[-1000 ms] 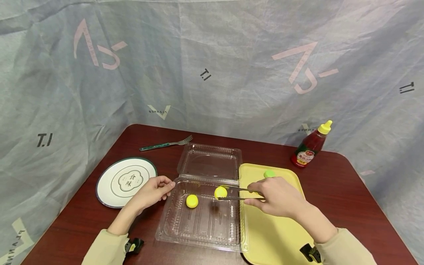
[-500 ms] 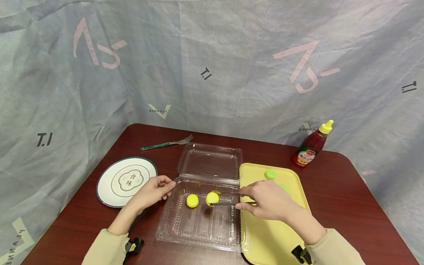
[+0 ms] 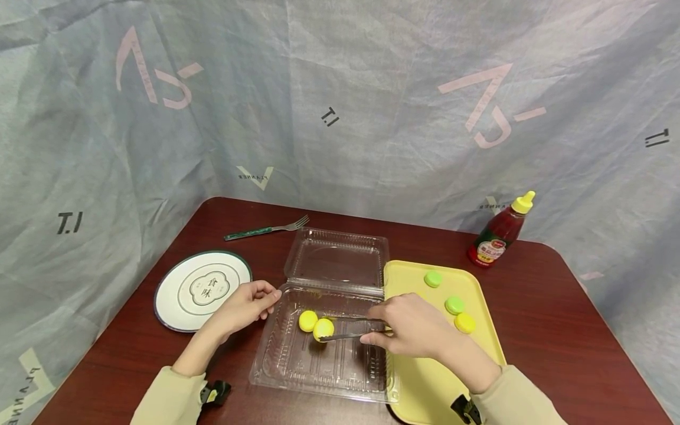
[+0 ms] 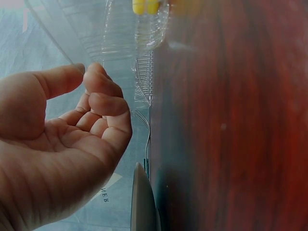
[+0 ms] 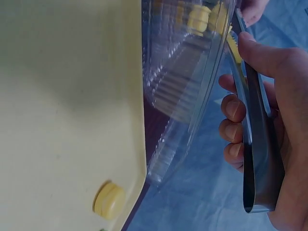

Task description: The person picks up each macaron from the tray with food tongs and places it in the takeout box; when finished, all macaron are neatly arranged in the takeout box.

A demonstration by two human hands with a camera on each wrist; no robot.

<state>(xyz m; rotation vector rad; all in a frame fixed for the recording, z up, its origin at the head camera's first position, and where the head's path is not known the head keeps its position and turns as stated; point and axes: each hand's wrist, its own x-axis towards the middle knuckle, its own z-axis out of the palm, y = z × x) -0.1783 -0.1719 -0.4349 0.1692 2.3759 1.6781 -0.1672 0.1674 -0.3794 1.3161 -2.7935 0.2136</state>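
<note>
My right hand point(image 3: 414, 327) grips metal tongs point(image 5: 260, 144). Between the tong tips is a yellow macaron point(image 3: 323, 330), inside the clear plastic container point(image 3: 340, 386), right beside another yellow macaron point(image 3: 307, 321); whether the two touch is hard to tell. My left hand point(image 3: 245, 310) pinches the container's left rim between thumb and index finger, its other fingers curled, as the left wrist view shows. The container's lid point(image 3: 337, 260) lies folded back behind it.
A yellow tray point(image 3: 425, 383) at the right bears two green macarons point(image 3: 432, 279) and a yellow one point(image 3: 464, 323). At the left stands a white plate point(image 3: 177, 289), with a fork point(image 3: 265, 231) behind it. A red sauce bottle point(image 3: 494, 236) stands at the back right.
My right hand has moved left and toward me, carrying the macaron in the tongs up beside the other yellow one. More of the tray's macarons now show. The left hand has stayed put.
</note>
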